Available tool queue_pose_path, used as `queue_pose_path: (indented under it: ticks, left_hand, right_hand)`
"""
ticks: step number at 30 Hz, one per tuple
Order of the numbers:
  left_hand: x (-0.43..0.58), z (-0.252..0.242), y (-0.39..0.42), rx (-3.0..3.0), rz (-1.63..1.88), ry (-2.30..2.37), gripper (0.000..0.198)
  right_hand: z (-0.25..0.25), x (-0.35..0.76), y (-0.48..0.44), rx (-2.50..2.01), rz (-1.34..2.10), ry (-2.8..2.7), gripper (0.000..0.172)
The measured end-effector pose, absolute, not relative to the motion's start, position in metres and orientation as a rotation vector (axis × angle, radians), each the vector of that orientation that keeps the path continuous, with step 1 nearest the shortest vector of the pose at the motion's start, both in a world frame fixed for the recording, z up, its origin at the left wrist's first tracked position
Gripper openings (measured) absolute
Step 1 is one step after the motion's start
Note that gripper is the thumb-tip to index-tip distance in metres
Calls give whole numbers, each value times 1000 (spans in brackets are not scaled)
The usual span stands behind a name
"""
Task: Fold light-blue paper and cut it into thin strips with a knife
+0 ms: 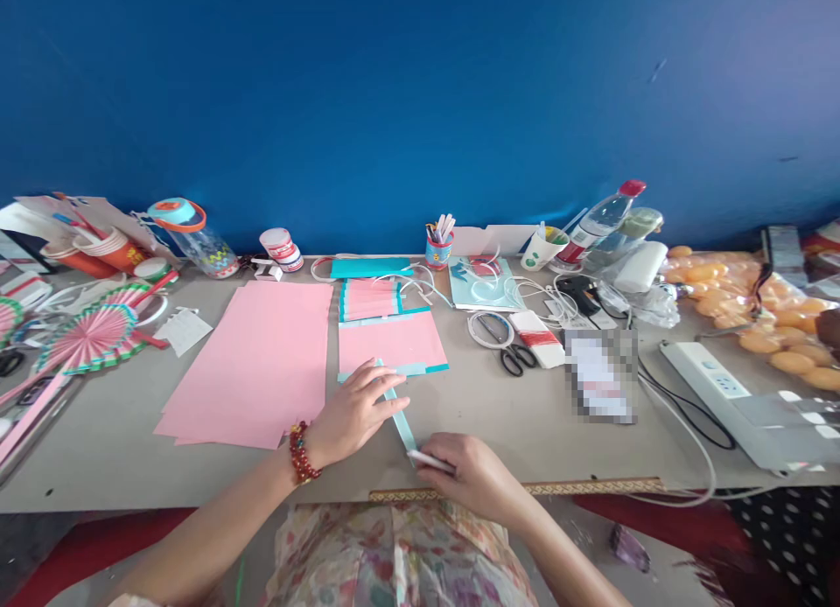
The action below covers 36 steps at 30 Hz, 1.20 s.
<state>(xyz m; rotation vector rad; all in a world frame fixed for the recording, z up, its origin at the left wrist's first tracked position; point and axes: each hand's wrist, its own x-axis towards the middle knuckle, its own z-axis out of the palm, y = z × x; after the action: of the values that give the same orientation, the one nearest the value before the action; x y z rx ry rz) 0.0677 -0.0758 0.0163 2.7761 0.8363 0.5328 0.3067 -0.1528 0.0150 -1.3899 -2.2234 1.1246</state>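
Observation:
My left hand (354, 415), with a red bead bracelet on the wrist, lies with its fingers stretched over the upper part of a narrow light-blue strip (402, 422). The strip slants down to the right across the table. My right hand (469, 474) is closed around a slim white pen-like stick (431, 460), whose tip meets the strip's lower end. Its exact kind is unclear. Just beyond my left fingers lies a pink sheet (392, 343) with blue edging. A folded pink and blue paper (371, 300) sits behind it.
A stack of pink paper (262, 362) lies to the left. Black-handled scissors (518, 359), a tape roll (490, 330) and a power strip (722, 397) are at the right. A pencil cup (439, 247) stands at the back. A patterned ruler (557, 488) lies along the front edge.

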Motion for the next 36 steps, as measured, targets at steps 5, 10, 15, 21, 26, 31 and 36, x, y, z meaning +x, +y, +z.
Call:
queue_pose_path:
  ticks: [5,10,15,21,26,31,36]
  left_hand:
    - [68,4,-82,2471,638,1320,17]
    - [90,-4,-91,2607,391,1546,52]
    - [102,-5,-95,2683,349,1502,31]
    - [75,-5,-95,2649,439,1178,38]
    - [56,-4,-89,2689,386,1091,38]
    - [51,-5,-84,2711,464,1144,40]
    - [42,8,-81,2563,640,1165,34]
  right_hand:
    - [21,313,-156,-1404,1212,-2026,23]
    - [18,327,-150,-1525,1165,-1786,45]
    - [11,332,-150,-1529,1049,-1792,43]
    - [0,340,-146,-1536,860,-1869,32]
    - [0,345,-140,-1445,677,-2008,26]
    - [9,330,-146,-1072,728,-2320,25]
    - [8,331,-139,-970,604,-2551,24]
